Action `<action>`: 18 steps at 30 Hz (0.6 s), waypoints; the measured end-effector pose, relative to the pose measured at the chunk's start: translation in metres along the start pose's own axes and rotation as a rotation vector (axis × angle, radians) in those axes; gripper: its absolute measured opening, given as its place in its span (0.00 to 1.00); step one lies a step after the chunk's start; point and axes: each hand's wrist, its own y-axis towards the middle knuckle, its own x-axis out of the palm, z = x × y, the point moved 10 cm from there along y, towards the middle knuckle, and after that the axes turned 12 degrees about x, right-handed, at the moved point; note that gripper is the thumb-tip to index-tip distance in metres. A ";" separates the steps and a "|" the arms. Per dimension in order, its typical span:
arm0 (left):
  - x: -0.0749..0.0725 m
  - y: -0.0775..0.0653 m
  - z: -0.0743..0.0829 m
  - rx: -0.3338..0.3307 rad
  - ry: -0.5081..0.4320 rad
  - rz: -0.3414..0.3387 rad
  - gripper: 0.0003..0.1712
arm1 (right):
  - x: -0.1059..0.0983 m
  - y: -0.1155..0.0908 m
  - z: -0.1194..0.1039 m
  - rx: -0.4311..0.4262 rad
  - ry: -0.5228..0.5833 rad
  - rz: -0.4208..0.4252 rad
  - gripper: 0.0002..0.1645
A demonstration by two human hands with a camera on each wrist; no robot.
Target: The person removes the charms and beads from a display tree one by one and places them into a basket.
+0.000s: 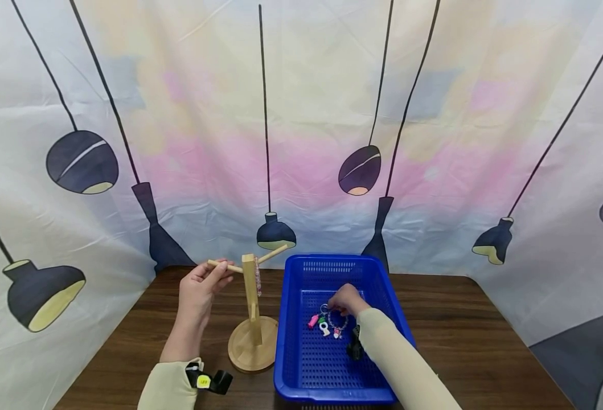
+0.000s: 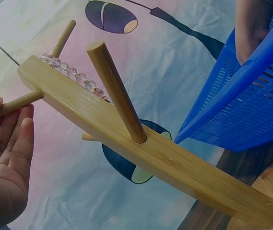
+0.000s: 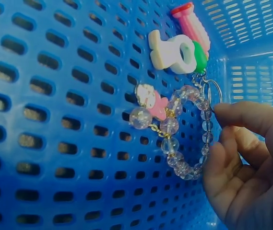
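Observation:
My left hand (image 1: 201,287) pinches the end of a peg (image 2: 22,102) on a wooden jewellery stand (image 1: 251,285) with a round base. A pink-and-clear beaded bracelet (image 2: 72,72) hangs on the stand's upper peg on the other side. Inside the blue basket (image 1: 283,341), my right hand (image 3: 251,163) is at the edge of a clear beaded bracelet (image 3: 170,125) with a pink figure charm. Its thumb and fingertips meet the beads; whether they grip them is unclear. Beside the bracelet lies a keyring (image 3: 214,91) with pink, green and white charms (image 3: 174,53).
The basket stands on a dark wooden table (image 1: 460,341), right of the stand. Behind the table hangs a cloth (image 1: 311,114) printed with lamps. Another peg (image 2: 117,91) juts from the lower post.

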 end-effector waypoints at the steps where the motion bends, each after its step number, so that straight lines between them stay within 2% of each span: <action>1: 0.000 0.000 0.000 0.001 -0.001 -0.001 0.16 | 0.000 0.001 0.001 0.001 -0.009 0.004 0.25; 6: 0.000 0.000 0.000 0.003 0.000 -0.003 0.16 | -0.001 0.002 0.001 -0.019 -0.039 0.011 0.30; 12: 0.000 -0.001 0.000 -0.006 0.010 0.008 0.15 | 0.000 0.003 0.005 -0.005 -0.054 -0.001 0.30; 15: -0.001 -0.001 -0.001 -0.008 0.017 0.013 0.15 | -0.002 0.002 0.007 0.003 -0.033 -0.005 0.28; 18: -0.001 -0.002 -0.001 -0.010 0.021 0.015 0.14 | -0.003 -0.001 0.007 -0.016 -0.013 -0.012 0.21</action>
